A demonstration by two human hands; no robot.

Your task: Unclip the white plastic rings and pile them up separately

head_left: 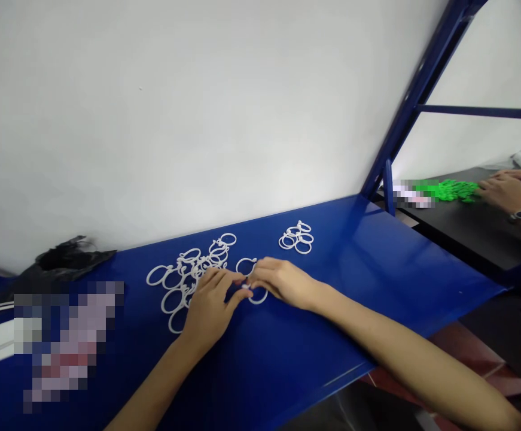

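In the head view, the fingertips of the left hand (pixel 210 302) and right hand (pixel 285 282) meet, both pinched on a white ring (pixel 257 303) just above the blue tabletop (pixel 332 317). Another white loop (pixel 242 260) lies just behind the fingers, a tangled pile of rings (pixel 201 262) sits beside the left hand, and a smaller cluster (pixel 296 234) lies apart, beyond the right hand.

text, labels, brands, numbers, signs: none legible | left pixelated patch (pixel 74 347): unreadable | right pixelated patch (pixel 415 195): unreadable
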